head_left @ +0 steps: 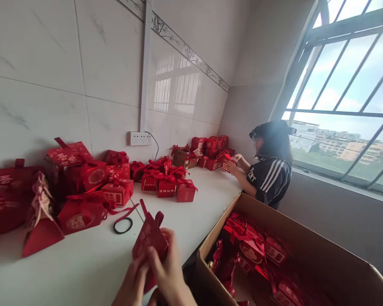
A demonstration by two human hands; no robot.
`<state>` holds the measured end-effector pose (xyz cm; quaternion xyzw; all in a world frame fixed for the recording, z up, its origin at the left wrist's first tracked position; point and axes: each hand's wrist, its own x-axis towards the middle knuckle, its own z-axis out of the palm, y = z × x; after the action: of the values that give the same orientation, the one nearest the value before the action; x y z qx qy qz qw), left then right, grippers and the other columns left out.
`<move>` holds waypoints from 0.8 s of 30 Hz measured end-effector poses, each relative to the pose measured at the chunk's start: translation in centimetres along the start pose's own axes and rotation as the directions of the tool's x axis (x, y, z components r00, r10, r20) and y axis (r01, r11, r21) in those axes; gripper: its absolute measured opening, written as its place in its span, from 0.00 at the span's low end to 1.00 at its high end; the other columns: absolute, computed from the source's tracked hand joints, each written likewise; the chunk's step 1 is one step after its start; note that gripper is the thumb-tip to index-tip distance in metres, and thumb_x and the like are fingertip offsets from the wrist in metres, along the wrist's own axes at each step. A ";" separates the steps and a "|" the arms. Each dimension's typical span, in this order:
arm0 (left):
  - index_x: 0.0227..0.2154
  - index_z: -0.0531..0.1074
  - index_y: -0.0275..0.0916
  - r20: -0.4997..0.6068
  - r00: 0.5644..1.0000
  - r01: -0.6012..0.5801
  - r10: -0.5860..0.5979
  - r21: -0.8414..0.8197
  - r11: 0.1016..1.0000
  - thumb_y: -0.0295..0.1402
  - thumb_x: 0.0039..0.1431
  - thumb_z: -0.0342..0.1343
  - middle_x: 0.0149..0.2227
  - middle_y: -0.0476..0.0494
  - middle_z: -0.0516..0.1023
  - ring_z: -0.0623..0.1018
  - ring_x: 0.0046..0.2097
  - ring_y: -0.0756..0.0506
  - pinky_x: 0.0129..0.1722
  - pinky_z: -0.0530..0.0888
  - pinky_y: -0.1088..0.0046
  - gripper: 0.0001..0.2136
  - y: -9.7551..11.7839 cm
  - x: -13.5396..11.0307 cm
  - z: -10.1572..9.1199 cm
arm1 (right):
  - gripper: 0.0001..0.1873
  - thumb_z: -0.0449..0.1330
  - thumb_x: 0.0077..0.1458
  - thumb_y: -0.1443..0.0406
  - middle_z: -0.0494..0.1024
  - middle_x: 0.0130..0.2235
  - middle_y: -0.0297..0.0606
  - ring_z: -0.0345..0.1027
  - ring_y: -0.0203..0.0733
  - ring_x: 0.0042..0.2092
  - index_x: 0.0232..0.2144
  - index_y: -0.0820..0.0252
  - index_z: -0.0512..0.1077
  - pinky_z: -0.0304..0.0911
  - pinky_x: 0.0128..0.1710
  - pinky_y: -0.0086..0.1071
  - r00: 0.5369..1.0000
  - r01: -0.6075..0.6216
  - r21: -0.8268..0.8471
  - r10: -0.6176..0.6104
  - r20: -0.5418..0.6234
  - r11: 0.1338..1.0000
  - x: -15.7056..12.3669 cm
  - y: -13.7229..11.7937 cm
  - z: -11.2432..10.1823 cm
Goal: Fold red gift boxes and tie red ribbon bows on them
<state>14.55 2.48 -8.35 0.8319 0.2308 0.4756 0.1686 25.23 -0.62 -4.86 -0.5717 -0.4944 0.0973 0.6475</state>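
Observation:
Between my two hands is a small red gift box [150, 235] with pale printing and a strap loop on top, tilted over the near edge of the table. My left hand [131, 276] grips its near lower side, the fingers partly hidden. The right hand [170, 265] is wrapped round its right side, thumb pressed against the face. A black ring-shaped band [123, 225] lies on the white table just left of the box, beside a loose red ribbon end [127, 209].
Red gift boxes are piled along the wall at the left [83, 212], with more rows [166, 187] farther back. An open cardboard carton [293, 229] holding red boxes stands at the right. Beyond it a person [270, 170] handles a red box at the table's far end.

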 end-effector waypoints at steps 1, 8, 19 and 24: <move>0.54 0.58 0.48 0.061 0.997 -0.042 0.043 -0.013 0.999 0.29 0.53 0.48 0.51 0.38 0.69 0.72 0.52 0.37 0.45 0.75 0.60 0.24 0.4 0.0 -0.7 | 0.10 0.52 0.55 0.60 0.74 0.32 0.37 0.68 0.39 0.33 0.36 0.59 0.66 0.66 0.34 0.32 0.998 -0.037 -0.013 0.037 0.058 0.999 0.6 -0.4 -0.6; 0.48 0.61 0.39 -0.058 0.993 0.099 -0.104 -0.089 0.991 0.36 0.55 0.50 0.50 0.36 0.67 0.69 0.52 0.40 0.48 0.71 0.62 0.18 -0.4 6.8 -4.9 | 0.13 0.54 0.54 0.56 0.73 0.27 0.34 0.63 0.36 0.28 0.31 0.61 0.69 0.59 0.29 0.28 0.977 -0.115 -0.017 0.116 0.178 0.993 3.2 -0.4 -3.6; 0.30 0.72 0.39 0.431 0.881 0.352 -0.197 -0.319 0.880 0.45 0.52 0.52 0.30 0.47 0.77 0.76 0.33 0.45 0.35 0.73 0.72 0.13 -0.2 12.2 -4.1 | 0.13 0.56 0.53 0.55 0.69 0.25 0.31 0.62 0.34 0.26 0.28 0.59 0.64 0.59 0.26 0.28 0.971 -0.131 0.082 0.111 0.210 0.988 3.2 0.2 -3.5; 0.26 0.72 0.41 0.289 0.943 0.245 -0.163 -0.275 0.930 0.47 0.52 0.52 0.26 0.49 0.77 0.76 0.29 0.47 0.30 0.74 0.76 0.14 -0.6 11.6 -3.3 | 0.10 0.57 0.53 0.63 0.72 0.39 0.39 0.67 0.40 0.41 0.39 0.58 0.65 0.63 0.42 0.34 0.996 0.086 -0.002 -0.086 0.028 0.996 3.0 -0.8 -2.9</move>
<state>16.65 9.49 1.21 0.8220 0.2155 0.3716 0.3738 28.56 -0.69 -2.22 -0.5495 -0.5278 0.0766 0.6431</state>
